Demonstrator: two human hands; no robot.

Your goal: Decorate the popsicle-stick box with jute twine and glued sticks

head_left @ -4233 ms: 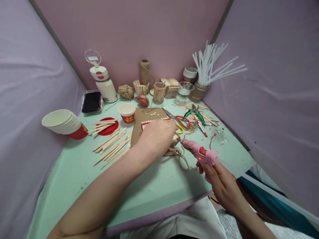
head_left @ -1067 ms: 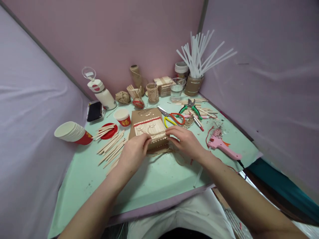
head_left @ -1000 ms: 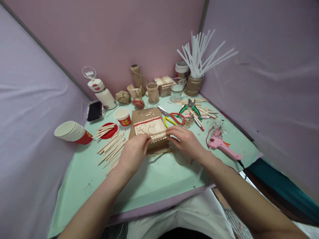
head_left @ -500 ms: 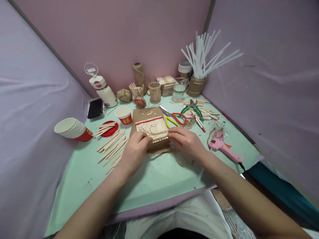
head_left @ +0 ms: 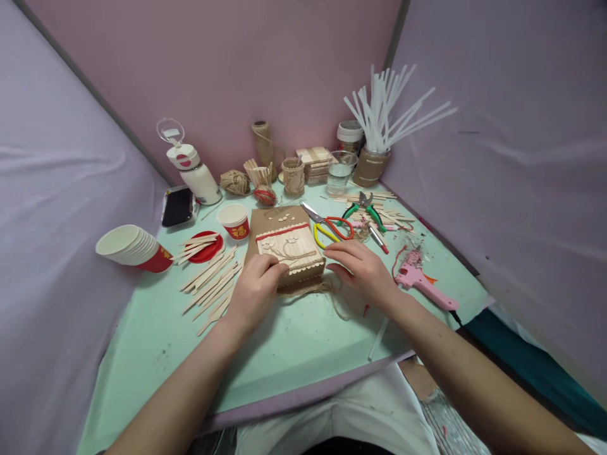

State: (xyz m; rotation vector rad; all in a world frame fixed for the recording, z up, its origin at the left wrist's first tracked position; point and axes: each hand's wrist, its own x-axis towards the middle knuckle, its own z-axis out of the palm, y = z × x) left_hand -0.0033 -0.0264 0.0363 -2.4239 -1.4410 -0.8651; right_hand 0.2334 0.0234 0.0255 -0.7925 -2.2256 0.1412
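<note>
A small cardboard box lies on a brown cardboard sheet. On its upper side is a panel of pale wooden sticks with red trim, scalloped edges, small wooden discs and a curved strand of twine. My left hand rests at the panel's near left corner, thumb and fingers closed together there; what lies between the fingertips is hidden. Just right of the box hovers my right hand, fingers and thumb apart, with nothing visible in it. Loose twine trails at the box's near right side.
Scissors and green-handled pliers lie behind my right hand, a pink glue gun to its right. Wooden sticks, a paper cup and stacked cups stand left. A water cup is at the back.
My right hand has come away from the box's right edge, and its fingers have parted. The left hand stays at the near left corner. The view has shifted slightly.
</note>
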